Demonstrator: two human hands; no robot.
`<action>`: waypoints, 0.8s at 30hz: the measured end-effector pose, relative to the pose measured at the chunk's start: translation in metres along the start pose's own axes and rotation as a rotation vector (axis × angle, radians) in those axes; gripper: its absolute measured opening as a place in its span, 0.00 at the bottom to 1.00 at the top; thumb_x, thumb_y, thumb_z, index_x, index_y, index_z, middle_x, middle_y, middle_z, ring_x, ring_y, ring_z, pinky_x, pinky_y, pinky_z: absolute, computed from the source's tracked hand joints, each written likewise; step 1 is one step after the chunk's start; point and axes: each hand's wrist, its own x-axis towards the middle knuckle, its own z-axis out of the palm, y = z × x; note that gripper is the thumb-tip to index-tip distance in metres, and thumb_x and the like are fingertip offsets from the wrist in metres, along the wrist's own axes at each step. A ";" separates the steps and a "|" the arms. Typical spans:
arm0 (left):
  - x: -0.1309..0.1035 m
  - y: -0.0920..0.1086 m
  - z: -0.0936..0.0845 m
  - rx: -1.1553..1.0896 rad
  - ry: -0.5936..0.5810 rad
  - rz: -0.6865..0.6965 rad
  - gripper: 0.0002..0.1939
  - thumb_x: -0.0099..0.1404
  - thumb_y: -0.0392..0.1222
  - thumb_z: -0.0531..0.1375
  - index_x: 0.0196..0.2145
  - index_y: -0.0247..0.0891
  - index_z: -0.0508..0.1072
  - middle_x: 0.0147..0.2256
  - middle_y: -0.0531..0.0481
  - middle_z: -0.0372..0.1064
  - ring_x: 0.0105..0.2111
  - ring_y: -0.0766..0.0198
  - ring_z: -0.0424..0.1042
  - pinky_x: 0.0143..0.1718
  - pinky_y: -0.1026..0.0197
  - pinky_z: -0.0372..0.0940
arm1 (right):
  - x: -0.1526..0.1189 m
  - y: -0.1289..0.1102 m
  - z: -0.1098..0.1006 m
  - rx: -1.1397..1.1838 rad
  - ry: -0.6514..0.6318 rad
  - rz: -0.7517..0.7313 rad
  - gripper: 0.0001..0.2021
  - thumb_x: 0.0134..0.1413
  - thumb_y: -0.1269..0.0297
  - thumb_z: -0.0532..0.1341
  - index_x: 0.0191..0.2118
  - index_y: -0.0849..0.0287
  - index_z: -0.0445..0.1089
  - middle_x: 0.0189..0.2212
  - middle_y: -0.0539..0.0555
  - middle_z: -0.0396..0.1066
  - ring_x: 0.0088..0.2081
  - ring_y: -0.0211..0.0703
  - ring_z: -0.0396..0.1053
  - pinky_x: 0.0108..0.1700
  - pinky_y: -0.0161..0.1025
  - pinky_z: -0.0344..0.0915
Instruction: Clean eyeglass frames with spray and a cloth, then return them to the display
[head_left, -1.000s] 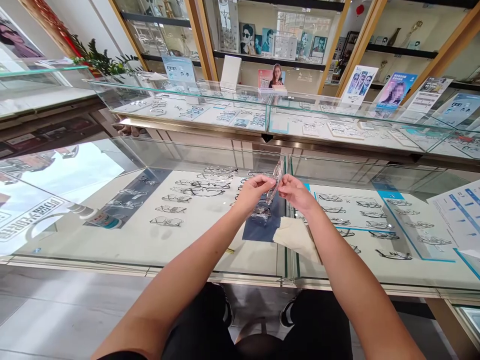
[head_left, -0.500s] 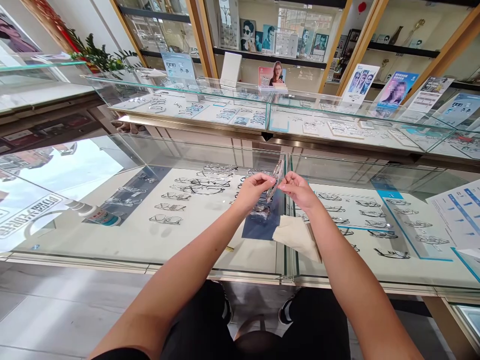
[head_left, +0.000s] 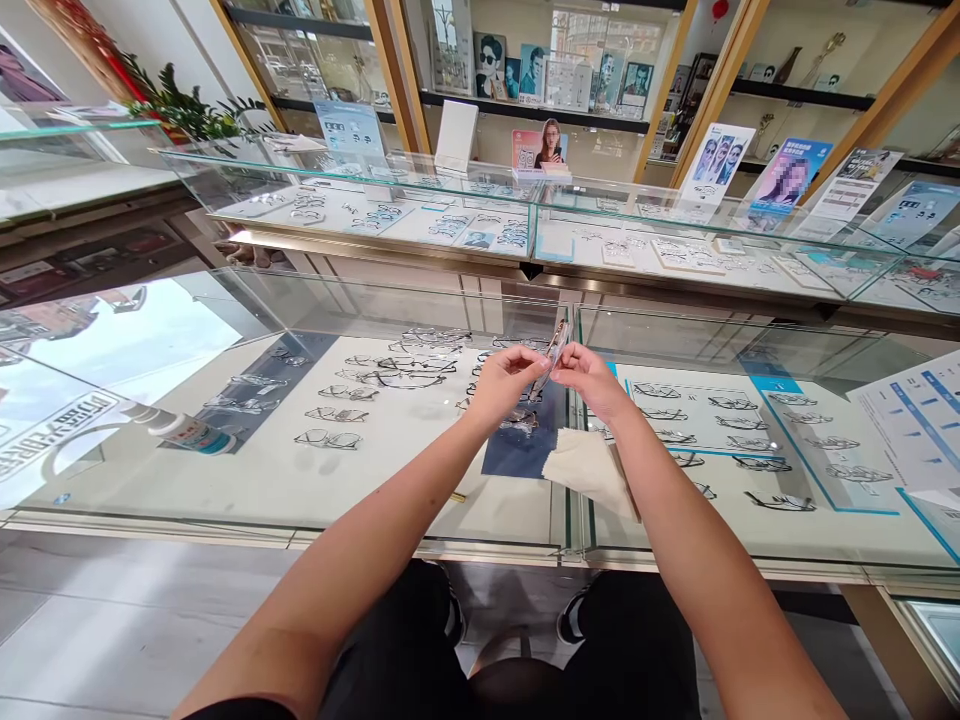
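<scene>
A pair of glasses with a thin frame is held up on edge above the glass counter, between my two hands. My left hand pinches it from the left with thumb and forefinger. From the right, my right hand closes its thumb and fingers on the glasses too. Part of the frame is hidden behind the fingers. Just below my right forearm lies a cream cleaning cloth on the counter top. Under the glass, a dark blue mat bears several more frames.
The glass display counter holds rows of eyeglass frames. A white spray bottle lies on its left part. Printed sheets stand at the right. A second glass showcase with advertising cards runs behind.
My right fingers have come closer in on the glasses, near the left hand's grip. The whole view has shifted slightly; the cloth and bottle lie as before.
</scene>
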 end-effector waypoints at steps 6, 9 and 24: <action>0.000 -0.003 -0.001 0.029 -0.004 0.020 0.19 0.52 0.55 0.78 0.30 0.38 0.81 0.31 0.50 0.77 0.33 0.63 0.71 0.38 0.59 0.64 | -0.001 -0.001 0.001 -0.058 0.019 -0.012 0.22 0.40 0.60 0.78 0.32 0.53 0.63 0.31 0.46 0.74 0.36 0.40 0.68 0.43 0.40 0.64; 0.001 -0.002 -0.002 0.040 0.006 0.024 0.20 0.53 0.56 0.77 0.30 0.38 0.80 0.31 0.50 0.76 0.33 0.63 0.70 0.37 0.59 0.63 | -0.001 0.000 -0.002 -0.064 0.017 -0.032 0.21 0.43 0.61 0.77 0.32 0.53 0.63 0.31 0.45 0.72 0.35 0.40 0.68 0.44 0.40 0.64; 0.012 0.024 -0.029 0.186 -0.095 -0.060 0.23 0.51 0.61 0.77 0.31 0.39 0.81 0.34 0.48 0.78 0.37 0.59 0.73 0.45 0.55 0.66 | -0.004 -0.014 -0.023 -0.105 -0.076 -0.026 0.19 0.45 0.65 0.75 0.32 0.53 0.61 0.30 0.46 0.70 0.34 0.41 0.66 0.42 0.40 0.60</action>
